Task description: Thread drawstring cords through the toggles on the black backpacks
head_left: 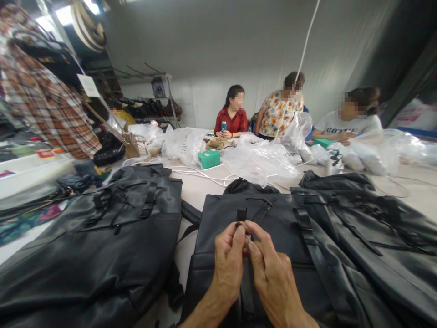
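1. My left hand (pixel 229 259) and right hand (pixel 273 269) meet, fingertips clamped on a small piece (pixel 247 237), presumably to steady it; they hide most of it, so I can't tell what it is.
2. It sits above the middle backpack (pixel 218 218), by a short webbing strap (pixel 241 213); the bag lies flat, likely for easy reach.
3. Its black panels look smooth, leather-like, boxy; the creased left backpack (pixel 136 255) slumps on the pale tabletop (pixel 194 189).

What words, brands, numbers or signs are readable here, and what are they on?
"GO...", remaining letters blurred: white T-shirt at right.
Clear plastic bag: dark letters, too blurred to read.
White rectangular tag, upper left: nothing legible.
Middle black backpack: no lettering visible.
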Action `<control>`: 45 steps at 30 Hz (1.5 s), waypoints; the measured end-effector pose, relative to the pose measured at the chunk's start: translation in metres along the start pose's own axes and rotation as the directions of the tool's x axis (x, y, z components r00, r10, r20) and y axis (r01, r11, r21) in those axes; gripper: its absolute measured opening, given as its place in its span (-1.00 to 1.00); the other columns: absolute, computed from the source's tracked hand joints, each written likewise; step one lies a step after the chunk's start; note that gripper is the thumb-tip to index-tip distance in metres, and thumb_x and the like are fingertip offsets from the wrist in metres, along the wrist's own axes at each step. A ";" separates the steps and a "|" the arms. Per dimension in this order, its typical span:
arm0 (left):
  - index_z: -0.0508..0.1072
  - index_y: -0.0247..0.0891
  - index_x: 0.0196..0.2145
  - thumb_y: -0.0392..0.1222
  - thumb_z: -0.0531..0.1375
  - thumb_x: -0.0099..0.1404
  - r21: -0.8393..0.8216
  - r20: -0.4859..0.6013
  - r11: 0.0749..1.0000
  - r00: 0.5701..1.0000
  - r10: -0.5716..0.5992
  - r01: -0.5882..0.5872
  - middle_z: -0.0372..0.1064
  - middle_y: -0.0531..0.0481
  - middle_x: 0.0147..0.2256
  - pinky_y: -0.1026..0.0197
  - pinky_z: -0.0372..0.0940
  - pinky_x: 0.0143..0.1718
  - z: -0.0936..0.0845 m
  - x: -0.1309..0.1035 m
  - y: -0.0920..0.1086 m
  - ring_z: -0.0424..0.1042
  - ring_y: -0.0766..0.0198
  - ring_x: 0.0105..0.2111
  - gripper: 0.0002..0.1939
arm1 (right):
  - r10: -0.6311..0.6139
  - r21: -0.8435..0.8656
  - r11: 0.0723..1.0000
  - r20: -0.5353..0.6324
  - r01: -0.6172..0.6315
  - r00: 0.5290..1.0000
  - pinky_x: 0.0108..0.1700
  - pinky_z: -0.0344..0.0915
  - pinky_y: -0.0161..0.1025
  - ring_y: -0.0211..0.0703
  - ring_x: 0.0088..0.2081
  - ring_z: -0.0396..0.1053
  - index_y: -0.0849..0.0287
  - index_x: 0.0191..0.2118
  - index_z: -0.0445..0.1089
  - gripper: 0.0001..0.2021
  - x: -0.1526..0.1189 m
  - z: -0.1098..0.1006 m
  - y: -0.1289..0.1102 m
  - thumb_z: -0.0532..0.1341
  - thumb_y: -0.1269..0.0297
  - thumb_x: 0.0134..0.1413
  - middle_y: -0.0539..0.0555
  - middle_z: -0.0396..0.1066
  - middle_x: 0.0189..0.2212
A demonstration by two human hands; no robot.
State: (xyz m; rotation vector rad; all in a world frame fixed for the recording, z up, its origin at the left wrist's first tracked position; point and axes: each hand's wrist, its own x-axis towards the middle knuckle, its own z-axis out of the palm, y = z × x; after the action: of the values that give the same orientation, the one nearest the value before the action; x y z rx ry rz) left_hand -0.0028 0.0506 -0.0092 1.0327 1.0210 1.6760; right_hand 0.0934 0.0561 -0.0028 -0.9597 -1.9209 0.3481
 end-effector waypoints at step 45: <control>0.50 -0.38 -0.16 0.03 0.16 0.27 -0.059 -0.121 0.996 0.991 0.060 -0.067 0.11 0.10 -0.58 0.37 -0.09 -0.57 -0.020 0.013 0.027 0.01 0.48 -0.59 -0.61 | -0.108 0.033 0.994 0.119 0.105 0.987 -0.33 0.21 -0.35 -0.28 -0.40 0.36 0.18 -0.16 0.26 -0.83 0.028 -0.049 -0.006 -0.06 0.38 0.29 -0.01 0.38 -0.39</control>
State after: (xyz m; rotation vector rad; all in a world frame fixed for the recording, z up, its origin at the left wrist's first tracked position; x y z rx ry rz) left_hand -0.0321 0.0516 0.0122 0.9427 1.0144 1.8284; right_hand 0.1247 0.0666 0.0440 -0.8311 -2.0631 0.3760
